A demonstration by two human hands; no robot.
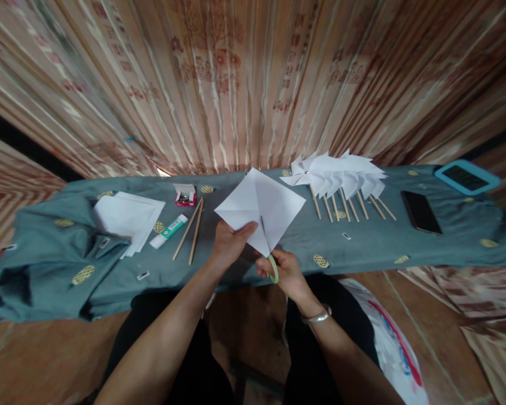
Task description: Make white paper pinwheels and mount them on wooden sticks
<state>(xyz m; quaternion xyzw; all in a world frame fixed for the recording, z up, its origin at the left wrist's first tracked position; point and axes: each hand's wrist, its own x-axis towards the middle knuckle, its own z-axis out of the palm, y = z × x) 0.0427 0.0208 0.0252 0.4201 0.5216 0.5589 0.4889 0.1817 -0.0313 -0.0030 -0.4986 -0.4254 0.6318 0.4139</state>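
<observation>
A white square sheet of paper (278, 202) with crease lines is held over the front middle of the table, one corner pointing toward me. My left hand (231, 242) pinches its lower left edge, thumb on top. In my right hand (287, 271) is a pair of scissors (273, 269) with a pale green handle, fingers through the loops. The dark blade lies along a cut running from the near corner toward the sheet's middle. The other blade is hidden by the paper.
To the left lie paper sheets (141, 216), a glue stick (168, 231), two wooden sticks (196, 230) and a small red box (185, 194) of metal bits. Several paper pinwheels (341, 174) on sticks, a phone (421, 211) and a blue-framed tablet (467, 176) lie right.
</observation>
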